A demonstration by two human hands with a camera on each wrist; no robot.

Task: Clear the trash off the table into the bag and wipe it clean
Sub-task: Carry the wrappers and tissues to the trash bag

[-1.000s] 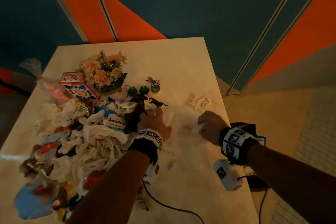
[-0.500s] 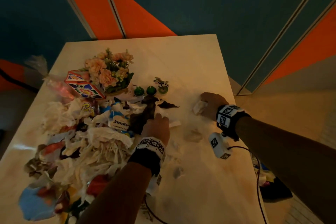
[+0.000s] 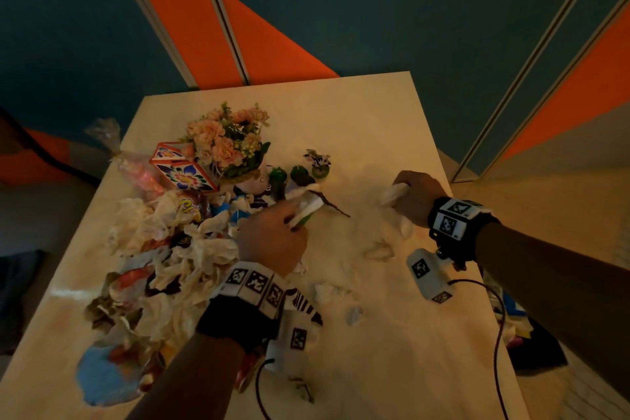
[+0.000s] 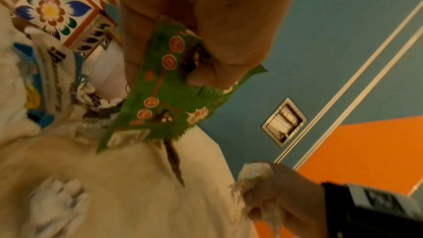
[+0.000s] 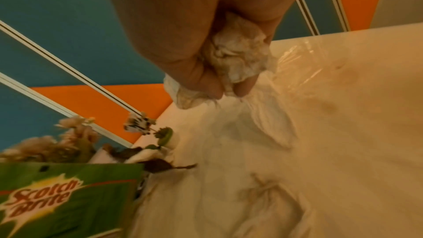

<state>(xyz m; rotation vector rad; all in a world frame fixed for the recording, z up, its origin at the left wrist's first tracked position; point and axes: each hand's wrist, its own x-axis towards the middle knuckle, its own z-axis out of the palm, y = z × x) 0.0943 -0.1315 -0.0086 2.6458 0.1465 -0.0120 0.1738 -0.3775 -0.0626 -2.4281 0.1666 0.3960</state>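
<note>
A heap of crumpled tissues and wrappers (image 3: 153, 249) covers the left half of the beige table (image 3: 358, 119). At the heap's right edge my left hand (image 3: 296, 218) grips a green Scotch-Brite wrapper (image 4: 164, 97), also seen as wrapper (image 5: 57, 196) in the right wrist view. A dark dried leaf (image 3: 329, 206) lies just beyond it. Further right, my right hand (image 3: 399, 194) clutches a crumpled white tissue (image 5: 235, 57) just above the tabletop. Loose tissue scraps (image 3: 378, 251) lie between and in front of the hands.
A pink flower bouquet (image 3: 228, 143), a painted floral box (image 3: 180, 170) and small green figurines (image 3: 298, 174) stand behind the heap. Clear plastic film (image 5: 297, 64) lies beyond my right hand. A dark bag with trash (image 3: 538, 348) sits on the floor off the table's right edge.
My right hand reached further up the table and closed on the white tissue. My left hand took hold of the green wrapper at the heap's edge and raised it slightly.
</note>
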